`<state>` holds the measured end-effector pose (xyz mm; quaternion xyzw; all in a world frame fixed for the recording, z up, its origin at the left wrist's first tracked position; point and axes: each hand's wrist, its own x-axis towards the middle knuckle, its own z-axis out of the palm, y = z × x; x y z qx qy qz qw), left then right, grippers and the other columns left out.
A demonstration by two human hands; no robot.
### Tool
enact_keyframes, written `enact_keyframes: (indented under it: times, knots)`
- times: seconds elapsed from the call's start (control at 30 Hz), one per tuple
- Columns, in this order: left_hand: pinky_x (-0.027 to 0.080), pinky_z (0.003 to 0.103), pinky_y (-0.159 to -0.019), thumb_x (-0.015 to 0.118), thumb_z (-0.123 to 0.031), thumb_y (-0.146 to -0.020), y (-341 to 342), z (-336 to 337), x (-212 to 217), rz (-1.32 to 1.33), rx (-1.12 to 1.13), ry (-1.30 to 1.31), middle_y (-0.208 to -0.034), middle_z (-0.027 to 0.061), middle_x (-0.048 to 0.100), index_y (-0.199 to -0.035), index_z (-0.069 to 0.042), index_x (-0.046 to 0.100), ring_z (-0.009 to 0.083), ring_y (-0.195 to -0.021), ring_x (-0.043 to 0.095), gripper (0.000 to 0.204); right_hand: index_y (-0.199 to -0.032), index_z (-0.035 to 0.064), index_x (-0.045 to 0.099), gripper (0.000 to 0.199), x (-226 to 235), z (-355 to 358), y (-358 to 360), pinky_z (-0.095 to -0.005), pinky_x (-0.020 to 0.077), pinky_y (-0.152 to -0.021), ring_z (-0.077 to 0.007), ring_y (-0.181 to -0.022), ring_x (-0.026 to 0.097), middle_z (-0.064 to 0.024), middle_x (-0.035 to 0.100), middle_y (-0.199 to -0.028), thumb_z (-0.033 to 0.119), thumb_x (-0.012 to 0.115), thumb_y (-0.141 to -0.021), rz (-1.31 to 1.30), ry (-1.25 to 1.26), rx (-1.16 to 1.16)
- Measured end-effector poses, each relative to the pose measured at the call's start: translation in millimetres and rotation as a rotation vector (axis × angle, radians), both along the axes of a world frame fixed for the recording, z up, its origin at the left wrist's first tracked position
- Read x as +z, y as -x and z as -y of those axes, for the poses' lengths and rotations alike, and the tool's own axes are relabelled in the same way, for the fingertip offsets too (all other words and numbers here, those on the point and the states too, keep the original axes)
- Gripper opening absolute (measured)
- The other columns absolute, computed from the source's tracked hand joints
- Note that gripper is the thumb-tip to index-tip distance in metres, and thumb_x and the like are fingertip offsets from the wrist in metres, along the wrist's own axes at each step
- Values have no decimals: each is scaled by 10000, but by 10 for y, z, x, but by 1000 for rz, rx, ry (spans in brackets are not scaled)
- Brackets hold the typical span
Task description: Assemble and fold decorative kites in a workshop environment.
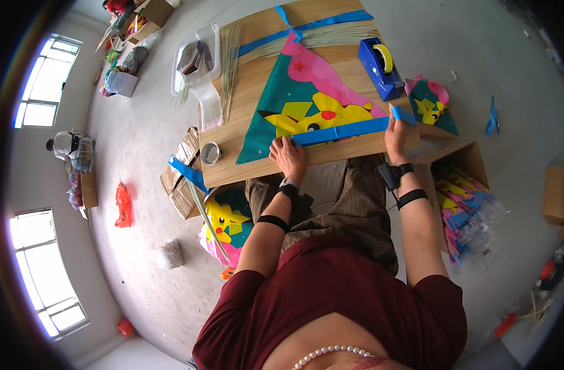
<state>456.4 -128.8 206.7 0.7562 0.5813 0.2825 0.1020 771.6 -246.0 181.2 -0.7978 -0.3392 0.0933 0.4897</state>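
Head view looks down on a wooden board (245, 74) resting across the person's lap, with a triangular kite sheet (294, 102) printed with a yellow cartoon figure lying flat near the board's near edge. A blue strip (340, 131) runs along the sheet's lower edge. The left hand (288, 155) presses down on the strip's left end, fingers spread and flat rather than gripping. The right hand (395, 132) pinches the strip's right end near the board's right edge, fingers closed on it. A blue tape dispenser (381, 69) stands toward the far right corner, and a bundle of thin sticks (229, 61) lies toward the far left. A small metal tin (210, 153) sits at the near left corner. Judging by this, the strip is laid along the edge but not yet fully smoothed down; other edges show no strip. Finished kites (223, 228) lie on the floor to the left.
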Motion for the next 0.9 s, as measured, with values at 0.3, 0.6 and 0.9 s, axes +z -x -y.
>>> enact_keyframes:
  times: [0.3, 0.6, 0.9]
  knots:
    - [388, 507, -1038, 713, -158, -809, 77, -39, -38, -3, -45, 3, -1200, 151, 595, -1015, -68, 658, 376, -1197, 538, 231, -1615, 89, 470, 554, 114, 47, 267, -511, 335, -1263, -443, -1547, 368, -260, 388, -1676, 311, 537, -1112, 511, 197, 331]
    - [387, 541, -1089, 839, -254, -821, 307, -104, 292, -54, -273, 70, -1285, 189, 569, -1264, -83, 620, 410, -1256, 525, 523, -1675, 208, 397, 736, 180, 126, 308, -545, 255, -1295, -444, -1597, 271, -276, 274, -1726, 576, 558, -1058, 640, 331, 351]
    - [349, 540, -1161, 824, -316, -824, -1280, 220, 614, -60, -836, 52, -1412, 188, 569, -1500, -91, 524, 424, -1356, 483, 773, -1663, 149, 406, 745, 229, 138, 314, -587, 209, -1305, -452, -1613, 226, -290, 242, -1732, 521, 582, -1042, 619, 437, 394]
